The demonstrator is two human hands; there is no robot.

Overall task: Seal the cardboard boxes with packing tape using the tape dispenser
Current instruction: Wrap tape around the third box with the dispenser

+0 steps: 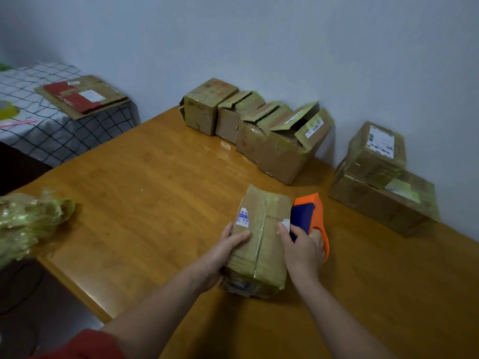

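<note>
Cardboard box [259,244] lies near the middle of the wooden tabletop [155,182], long side running near to far, its top wrapped in yellowish tape, with a torn blue-and-white label by its left edge. The left grip [229,246] holds the box, thumb across the top and fingers down the left side. The right grip [302,248] is closed round the orange-and-blue tape dispenser [311,216], which sits just beside the box's right side, its nose pointing away from the person.

Far back along the wall stands a row of four boxes [256,130], most with flaps raised. To the right, a small taped box [375,149] rests on a larger one [383,203]. A crumpled wad of used tape [28,218] lies at the left edge. Beyond it, flattened cardboard [83,97] and a yellow tape roll [7,110] lie on a checked cloth [51,136].
</note>
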